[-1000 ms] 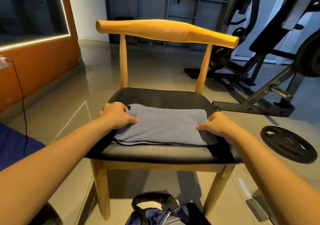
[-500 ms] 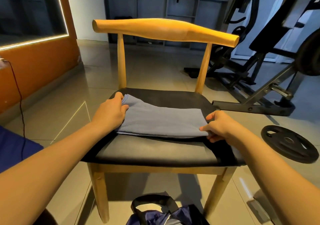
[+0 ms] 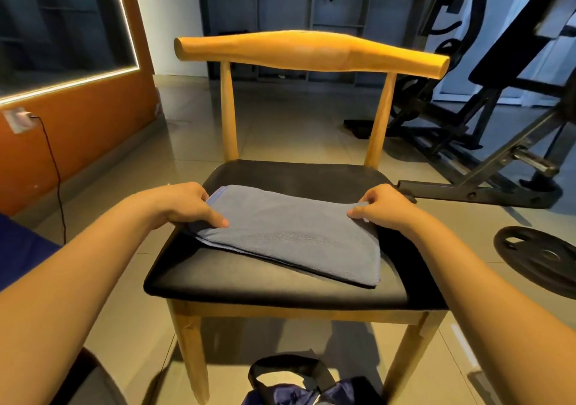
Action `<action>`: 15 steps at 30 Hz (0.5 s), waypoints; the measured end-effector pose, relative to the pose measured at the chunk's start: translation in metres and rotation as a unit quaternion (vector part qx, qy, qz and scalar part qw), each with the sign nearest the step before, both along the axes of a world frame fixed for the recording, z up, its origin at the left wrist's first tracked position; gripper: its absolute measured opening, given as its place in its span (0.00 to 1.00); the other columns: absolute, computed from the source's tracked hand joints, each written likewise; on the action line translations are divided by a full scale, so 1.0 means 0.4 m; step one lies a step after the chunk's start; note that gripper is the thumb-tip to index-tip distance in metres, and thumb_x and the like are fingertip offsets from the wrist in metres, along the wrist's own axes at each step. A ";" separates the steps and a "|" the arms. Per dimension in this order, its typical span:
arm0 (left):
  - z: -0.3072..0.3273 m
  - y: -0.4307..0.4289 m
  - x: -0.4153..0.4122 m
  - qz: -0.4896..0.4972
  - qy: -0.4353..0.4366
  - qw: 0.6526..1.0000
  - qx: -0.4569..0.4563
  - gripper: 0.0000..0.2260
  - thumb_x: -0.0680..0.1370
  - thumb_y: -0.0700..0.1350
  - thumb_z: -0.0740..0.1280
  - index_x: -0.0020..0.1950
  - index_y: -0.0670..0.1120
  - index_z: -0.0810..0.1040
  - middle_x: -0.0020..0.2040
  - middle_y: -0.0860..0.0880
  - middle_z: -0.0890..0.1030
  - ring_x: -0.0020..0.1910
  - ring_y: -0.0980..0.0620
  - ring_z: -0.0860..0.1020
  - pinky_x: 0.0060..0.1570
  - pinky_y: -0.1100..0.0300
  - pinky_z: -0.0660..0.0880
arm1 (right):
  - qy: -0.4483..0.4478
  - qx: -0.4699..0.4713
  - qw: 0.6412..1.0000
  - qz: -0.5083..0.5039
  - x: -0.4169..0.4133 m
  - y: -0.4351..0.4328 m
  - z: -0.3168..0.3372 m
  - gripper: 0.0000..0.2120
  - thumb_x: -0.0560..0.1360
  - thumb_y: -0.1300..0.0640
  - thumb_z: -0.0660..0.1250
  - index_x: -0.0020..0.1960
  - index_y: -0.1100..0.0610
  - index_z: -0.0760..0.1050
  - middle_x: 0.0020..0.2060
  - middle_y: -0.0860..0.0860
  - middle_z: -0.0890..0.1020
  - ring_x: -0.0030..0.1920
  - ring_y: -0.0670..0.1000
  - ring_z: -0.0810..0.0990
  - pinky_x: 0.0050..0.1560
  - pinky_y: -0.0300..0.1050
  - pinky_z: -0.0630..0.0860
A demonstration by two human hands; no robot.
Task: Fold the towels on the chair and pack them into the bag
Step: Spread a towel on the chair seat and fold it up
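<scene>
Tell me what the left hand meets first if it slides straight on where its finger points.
The left hand grips the folded grey-blue towel; sliding on across it, it likely reaches the right hand.

The grey-blue towel (image 3: 290, 233) is lying folded flat and skewed on the black seat of the wooden chair (image 3: 280, 284), its ends pinched by my left fingers (image 3: 215, 218) and right fingers (image 3: 357, 212). The dark blue bag (image 3: 336, 389) is sitting on the floor, below my fingers and nearer me.

Arms fwd; L hand (image 3: 184, 206), R hand (image 3: 388, 208) pinching.
</scene>
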State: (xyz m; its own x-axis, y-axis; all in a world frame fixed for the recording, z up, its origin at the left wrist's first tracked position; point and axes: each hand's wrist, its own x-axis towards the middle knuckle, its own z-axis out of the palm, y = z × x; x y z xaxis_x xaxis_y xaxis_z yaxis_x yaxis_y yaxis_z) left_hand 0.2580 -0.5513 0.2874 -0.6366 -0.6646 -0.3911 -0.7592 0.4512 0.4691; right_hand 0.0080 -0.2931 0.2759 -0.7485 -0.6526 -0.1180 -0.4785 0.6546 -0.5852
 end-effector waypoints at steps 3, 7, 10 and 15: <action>-0.009 -0.004 -0.010 0.045 0.109 0.993 -0.025 0.07 0.79 0.49 0.72 0.50 0.46 0.80 0.49 0.44 0.82 0.45 0.47 0.79 0.38 0.59 0.76 | -0.079 0.005 0.997 0.013 -0.022 0.009 0.024 0.12 0.74 0.54 0.76 0.39 0.61 0.78 0.38 0.56 0.80 0.41 0.52 0.77 0.40 0.45 0.71; 0.002 0.004 -0.098 0.096 0.338 0.936 -0.025 0.07 0.79 0.44 0.71 0.52 0.41 0.79 0.47 0.41 0.80 0.41 0.46 0.77 0.32 0.60 0.75 | -0.255 -0.088 0.963 0.001 -0.021 0.071 0.061 0.05 0.78 0.62 0.71 0.51 0.61 0.77 0.41 0.59 0.85 0.37 0.54 0.82 0.34 0.44 0.79; 0.013 -0.003 -0.187 0.102 0.387 0.915 -0.053 0.14 0.77 0.45 0.73 0.60 0.42 0.78 0.51 0.44 0.81 0.50 0.45 0.80 0.40 0.59 0.77 | -0.287 -0.072 0.954 -0.053 0.007 0.122 0.045 0.07 0.78 0.64 0.70 0.54 0.63 0.74 0.42 0.63 0.86 0.33 0.56 0.84 0.30 0.44 0.81; -0.035 0.106 -0.239 -0.030 0.249 0.944 -0.213 0.15 0.76 0.52 0.75 0.58 0.49 0.78 0.55 0.49 0.79 0.51 0.49 0.80 0.53 0.50 0.79 | -0.265 -0.021 0.961 -0.073 0.036 0.146 0.034 0.10 0.80 0.60 0.68 0.55 0.67 0.78 0.40 0.64 0.86 0.30 0.55 0.83 0.29 0.43 0.79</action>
State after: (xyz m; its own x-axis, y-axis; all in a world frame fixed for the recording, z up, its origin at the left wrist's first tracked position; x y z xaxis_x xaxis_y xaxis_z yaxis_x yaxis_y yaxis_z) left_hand 0.1625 -0.5088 0.2733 -0.7126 -0.6511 0.2612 -0.4591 0.7144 0.5281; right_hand 0.0224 -0.2345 0.2896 -0.6745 -0.5571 -0.4845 -0.0097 0.6628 -0.7487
